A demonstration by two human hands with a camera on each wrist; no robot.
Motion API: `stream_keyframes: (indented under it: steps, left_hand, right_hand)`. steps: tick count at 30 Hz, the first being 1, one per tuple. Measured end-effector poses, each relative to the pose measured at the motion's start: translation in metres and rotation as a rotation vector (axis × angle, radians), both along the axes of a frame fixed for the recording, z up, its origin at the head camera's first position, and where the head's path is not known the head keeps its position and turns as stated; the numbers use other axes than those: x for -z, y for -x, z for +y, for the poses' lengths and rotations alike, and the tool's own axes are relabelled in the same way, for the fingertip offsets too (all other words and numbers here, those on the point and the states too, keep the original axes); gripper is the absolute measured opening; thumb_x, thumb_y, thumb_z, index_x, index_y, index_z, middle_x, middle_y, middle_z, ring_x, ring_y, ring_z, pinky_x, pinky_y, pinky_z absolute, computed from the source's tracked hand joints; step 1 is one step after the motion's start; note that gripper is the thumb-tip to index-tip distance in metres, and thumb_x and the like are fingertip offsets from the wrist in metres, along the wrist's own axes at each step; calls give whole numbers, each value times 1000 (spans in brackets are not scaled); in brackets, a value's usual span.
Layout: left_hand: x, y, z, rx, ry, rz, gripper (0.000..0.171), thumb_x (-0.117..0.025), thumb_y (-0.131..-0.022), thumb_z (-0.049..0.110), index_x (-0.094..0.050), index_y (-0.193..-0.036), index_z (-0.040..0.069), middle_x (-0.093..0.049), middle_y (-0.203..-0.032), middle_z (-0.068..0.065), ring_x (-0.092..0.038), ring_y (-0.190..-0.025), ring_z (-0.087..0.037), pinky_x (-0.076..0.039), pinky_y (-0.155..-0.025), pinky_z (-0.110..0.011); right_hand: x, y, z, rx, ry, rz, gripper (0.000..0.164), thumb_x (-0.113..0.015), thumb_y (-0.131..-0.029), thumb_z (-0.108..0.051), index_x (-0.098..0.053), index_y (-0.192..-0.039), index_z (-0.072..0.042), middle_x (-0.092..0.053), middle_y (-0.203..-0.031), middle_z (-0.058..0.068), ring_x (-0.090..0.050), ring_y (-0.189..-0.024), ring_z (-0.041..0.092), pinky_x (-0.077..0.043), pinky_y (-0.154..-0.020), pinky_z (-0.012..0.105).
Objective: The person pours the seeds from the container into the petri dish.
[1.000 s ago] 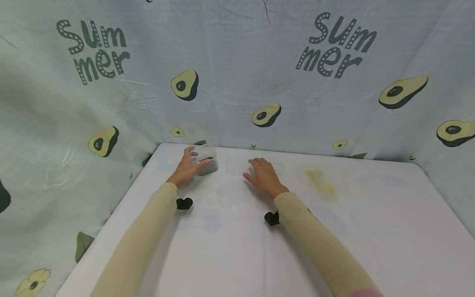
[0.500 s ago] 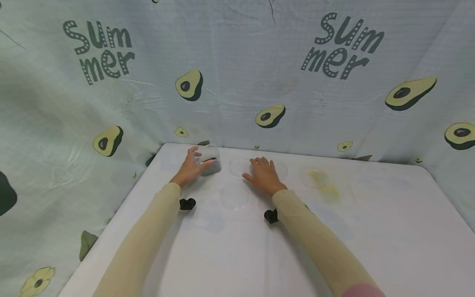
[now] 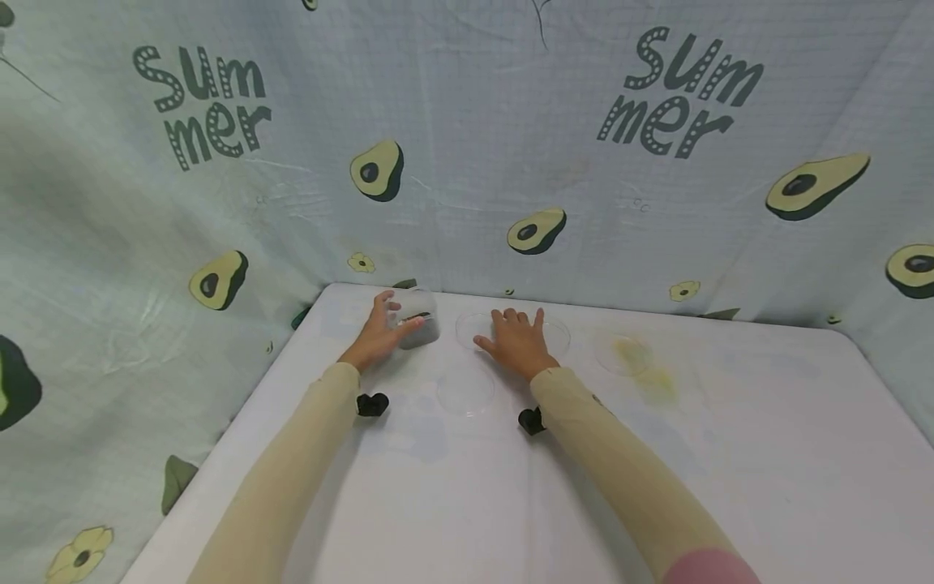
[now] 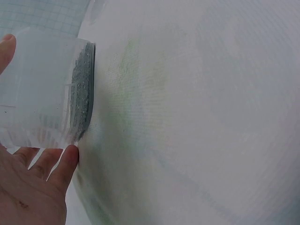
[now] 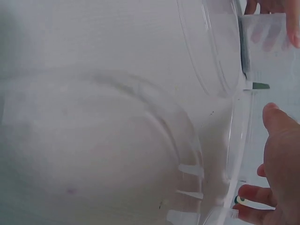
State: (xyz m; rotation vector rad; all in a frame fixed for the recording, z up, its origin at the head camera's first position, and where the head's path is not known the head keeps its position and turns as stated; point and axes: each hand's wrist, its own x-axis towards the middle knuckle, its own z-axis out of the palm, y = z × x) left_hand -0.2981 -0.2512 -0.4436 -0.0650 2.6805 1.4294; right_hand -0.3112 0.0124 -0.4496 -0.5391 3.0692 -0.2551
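Avocado-print cloth (image 3: 456, 138) backs the surface (image 3: 438, 503); uneven pulling by my left grip (image 3: 378, 332), curled round the tub (image 4: 47, 89), could tip it, my empty right grip (image 3: 520, 342) spread to its right.

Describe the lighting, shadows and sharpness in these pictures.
Head view: soft light, faint shadows beside both sleeves, nearest clear disc barely visible on the white table; left wrist view: dim, soft shadow by the clear container; right wrist view: dim, large clear rim slightly blurred.

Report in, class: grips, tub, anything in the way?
Left grip holds clear tub, dark layer low inside. Right grip open and spread. Possible obstacle: clear disc between tub and right grip.
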Motion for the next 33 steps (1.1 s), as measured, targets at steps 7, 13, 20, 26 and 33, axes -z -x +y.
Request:
stream_keyframes:
  steps: [7,13,20,26,33]
  left_hand:
    - [0,-1,2,5,1,-7,98,-60,-89,56,4,-154,20,-22,-158,-14,-21,-148,-35,-24,-118,-54]
    - [0,-3,3,11,-8,-5,96,-60,-89,56,3,-153,20,-22,-157,-13,-21,-148,-35,-25,-118,-54]
    - [-3,-2,3,8,1,-13,97,-60,-89,56,3,-154,21,-22,-158,-13,-21,-148,-34,-24,-118,-54]
    - [-5,-1,3,2,9,-14,97,-60,-89,56,3,-154,20,-22,-158,-12,-21,-148,-34,-24,-118,-54]
    - [-6,-2,2,4,20,-28,101,-60,-87,58,5,-154,20,-20,-159,-12,-21,-148,-34,-24,-118,-53]
  right_hand:
    - [0,2,-2,3,-40,-17,73,-46,-94,-61,-39,-147,-11,-49,-141,16,-44,-134,36,-8,-114,70]
    - [-1,3,-3,14,-71,-23,76,-45,-93,-63,-37,-148,-11,-51,-140,18,-46,-133,37,-9,-112,72]
    - [-3,6,-1,21,-80,-16,75,-44,-94,-63,-39,-147,-10,-53,-139,17,-47,-133,35,-10,-112,73]
    - [-6,7,1,25,-43,-33,81,-48,-92,-64,-36,-149,-8,-49,-143,16,-45,-135,33,-9,-112,73]
    - [-7,9,2,17,-45,-61,84,-53,-87,-66,-39,-147,-9,-50,-143,14,-46,-134,32,-11,-110,75]
